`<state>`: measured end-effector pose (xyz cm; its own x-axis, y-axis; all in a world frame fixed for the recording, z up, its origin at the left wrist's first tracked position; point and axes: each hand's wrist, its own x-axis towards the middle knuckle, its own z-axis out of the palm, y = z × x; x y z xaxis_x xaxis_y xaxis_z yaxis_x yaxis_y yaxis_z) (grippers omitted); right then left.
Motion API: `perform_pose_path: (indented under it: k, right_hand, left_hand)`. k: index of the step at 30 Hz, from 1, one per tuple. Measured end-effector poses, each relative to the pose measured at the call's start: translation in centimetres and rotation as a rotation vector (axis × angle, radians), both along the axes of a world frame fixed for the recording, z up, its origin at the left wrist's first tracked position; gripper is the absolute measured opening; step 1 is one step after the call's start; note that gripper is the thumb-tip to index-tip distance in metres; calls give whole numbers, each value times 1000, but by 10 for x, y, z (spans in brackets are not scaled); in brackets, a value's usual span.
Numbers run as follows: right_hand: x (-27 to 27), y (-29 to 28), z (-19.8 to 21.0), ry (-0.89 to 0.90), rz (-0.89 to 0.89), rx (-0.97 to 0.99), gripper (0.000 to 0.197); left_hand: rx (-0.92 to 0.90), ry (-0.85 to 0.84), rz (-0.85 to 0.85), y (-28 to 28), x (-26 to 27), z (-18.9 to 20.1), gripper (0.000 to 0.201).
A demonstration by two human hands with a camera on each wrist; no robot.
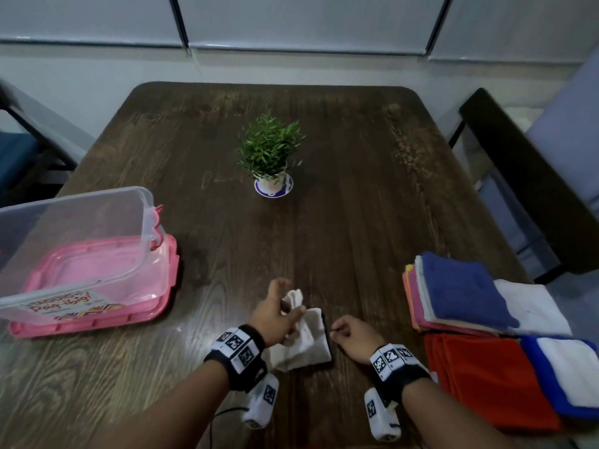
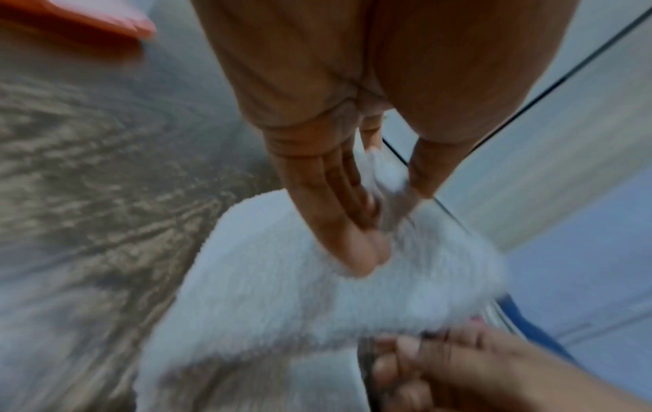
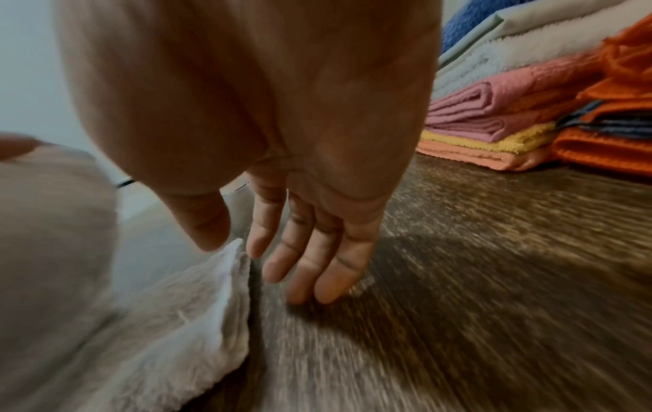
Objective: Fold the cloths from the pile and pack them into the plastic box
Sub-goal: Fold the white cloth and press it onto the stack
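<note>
A white cloth lies partly folded on the wooden table in front of me. My left hand pinches a raised fold of this cloth between thumb and fingers. My right hand hovers just right of the cloth with relaxed fingers holding nothing, close to the cloth's edge. The clear plastic box stands at the left on its pink lid, and I see no cloth in it. The pile of folded cloths sits at the right.
A small potted plant stands at the table's middle. Orange and blue-and-white cloths lie at the near right edge. Chairs flank the table on both sides. Bare wood shows between the box and the white cloth.
</note>
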<state>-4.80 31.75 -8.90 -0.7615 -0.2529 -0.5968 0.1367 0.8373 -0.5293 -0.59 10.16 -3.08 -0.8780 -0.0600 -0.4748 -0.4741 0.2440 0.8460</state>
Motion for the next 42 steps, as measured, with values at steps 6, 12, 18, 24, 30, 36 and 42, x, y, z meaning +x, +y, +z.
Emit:
perform_pose_path:
  k: [6,12,18,24,30,36,42]
  right_hand:
    - [3,-3,7,-116,-98,-120,35]
    - [4,-12,5,-47,59,24,28]
    - [4,-25,2,-26,68,131,21]
    - [10,-33,-11,-99,-42,60,52]
    - [6,-15,-3,-78,-219,-151,46]
    - [-14,42,52,-161,-744,-564,46]
    - [-20,118,99,-484,-960,-932,83]
  left_hand:
    - [-502,-116,-187,-5,-1,-36,25]
    - [-501,-308,-189,-32,18,-47,39]
    - [-459,-333,-217,-12,25,-69,98]
    - [-505,-342,-257,2,17,-74,102]
    - [-226,-248,-150,10,-13,-56,69]
    - [-77,145,-36,78,-71,15,45]
    - [57,470,-216,183,-109,67,81]
